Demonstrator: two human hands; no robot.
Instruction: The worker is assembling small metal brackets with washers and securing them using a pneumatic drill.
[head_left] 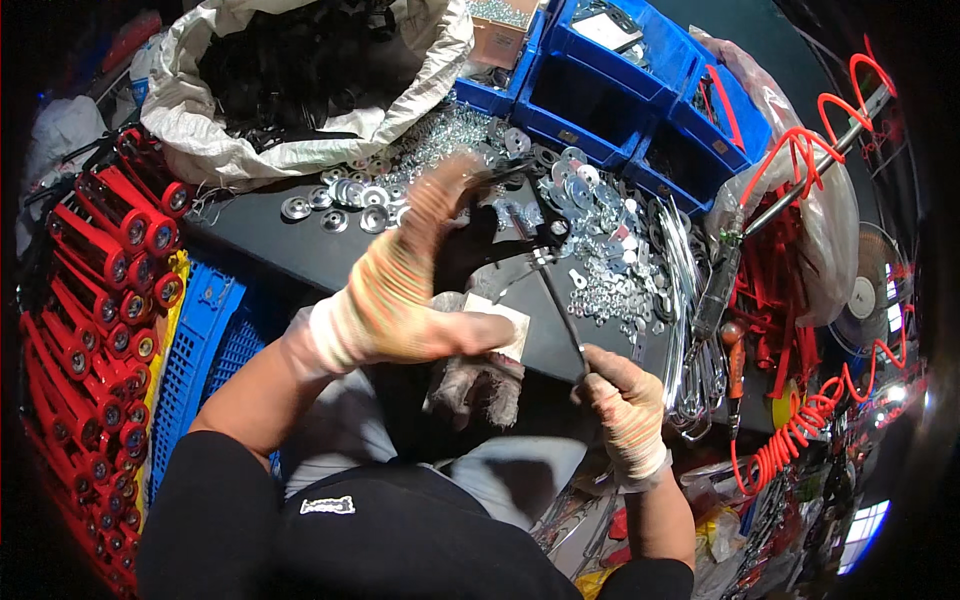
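Note:
My right hand (625,405), in a striped knit glove with the fingertips bare, is closed round the lower end of a thin metal rod (563,306). The rod slants up and to the left, with a shiny collar (542,257) near its upper end. My left hand (390,290), gloved alike, is raised over the near edge of the bench with its thumb stretched away from the fingers. Motion blurs those fingers, which are near a dark, blurred part (505,172). Below the thumb sits a pale block (505,325) on a grey fuzzy pad (475,385).
Metal washers (375,200) and small hardware cover the dark bench (285,240). Blue bins (585,105) and a white sack (180,120) of black parts stand behind. Red tubular parts (110,320) are stacked left. An air tool (715,290) and red coiled hose (780,455) hang right.

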